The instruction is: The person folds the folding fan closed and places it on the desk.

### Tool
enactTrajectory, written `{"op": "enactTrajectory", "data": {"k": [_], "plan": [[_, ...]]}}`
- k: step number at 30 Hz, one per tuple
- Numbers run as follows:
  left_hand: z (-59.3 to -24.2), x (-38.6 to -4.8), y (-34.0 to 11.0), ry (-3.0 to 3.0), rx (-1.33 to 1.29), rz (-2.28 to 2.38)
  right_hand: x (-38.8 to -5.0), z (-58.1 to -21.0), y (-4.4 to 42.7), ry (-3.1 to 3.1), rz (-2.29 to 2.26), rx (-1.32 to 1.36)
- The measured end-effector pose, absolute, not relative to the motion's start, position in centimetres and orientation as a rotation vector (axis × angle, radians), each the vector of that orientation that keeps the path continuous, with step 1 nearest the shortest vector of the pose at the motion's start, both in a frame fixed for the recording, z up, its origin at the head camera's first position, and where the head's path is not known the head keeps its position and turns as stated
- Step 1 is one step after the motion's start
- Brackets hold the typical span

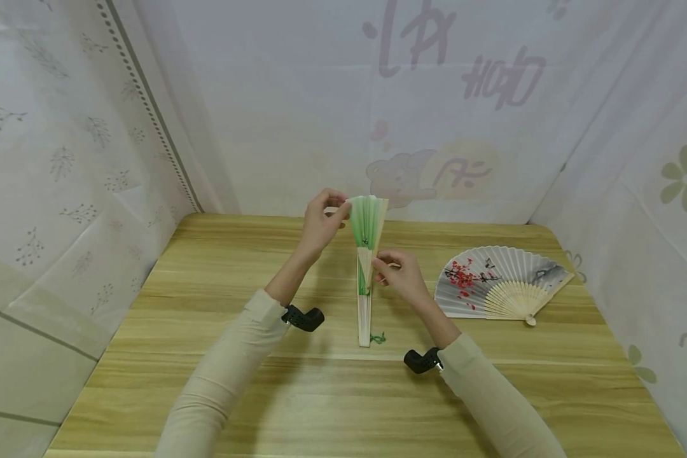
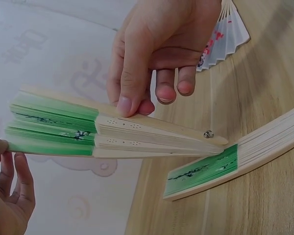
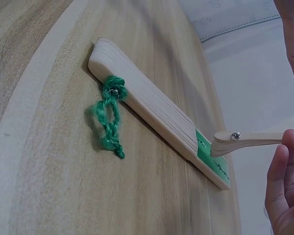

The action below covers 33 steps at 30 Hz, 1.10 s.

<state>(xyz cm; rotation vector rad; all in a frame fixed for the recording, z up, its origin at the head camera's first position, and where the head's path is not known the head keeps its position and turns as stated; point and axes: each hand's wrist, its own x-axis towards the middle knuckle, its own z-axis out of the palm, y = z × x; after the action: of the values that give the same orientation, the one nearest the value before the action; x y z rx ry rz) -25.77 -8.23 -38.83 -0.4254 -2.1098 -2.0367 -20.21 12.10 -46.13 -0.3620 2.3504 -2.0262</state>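
A partly spread green folding fan [image 1: 366, 219] is held up above the table, its pale wooden ribs narrowing to a riveted end. My left hand [image 1: 322, 222] pinches the outer edge of its green leaf, as the left wrist view also shows. Lower down, on the other side, my right hand [image 1: 402, 275] pinches the outer rib between thumb and fingers. Beneath, a second green folding fan [image 3: 142, 93] lies folded on the table, partly hidden by the held one in the head view. From its rib end trails a knotted green cord [image 3: 108, 117].
On the right of the wooden table [image 1: 206, 356] lies a spread white folding fan [image 1: 506, 273] with red blossoms. Patterned cloth [image 1: 275, 114] hangs behind the table and along both sides. Each wrist wears a black camera mount.
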Motion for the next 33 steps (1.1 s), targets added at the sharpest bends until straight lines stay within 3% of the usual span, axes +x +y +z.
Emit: {"op": "enactTrajectory", "data": {"k": [12, 27, 33], "plan": [[-35.9, -23.3, -7.8, -2.116, -0.439, -2.008, -20.2, -46.2, 11.9, 2.332, -2.040, -0.357], [-36.2, -23.5, -7.8, -2.089, -0.443, -2.000, -20.2, -46.0, 11.6, 2.333, -2.021, -0.356], [-38.2, -25.3, -7.8, -2.069, -0.437, -2.017, -20.2, -45.9, 11.6, 2.326, -2.017, -0.341]]}}
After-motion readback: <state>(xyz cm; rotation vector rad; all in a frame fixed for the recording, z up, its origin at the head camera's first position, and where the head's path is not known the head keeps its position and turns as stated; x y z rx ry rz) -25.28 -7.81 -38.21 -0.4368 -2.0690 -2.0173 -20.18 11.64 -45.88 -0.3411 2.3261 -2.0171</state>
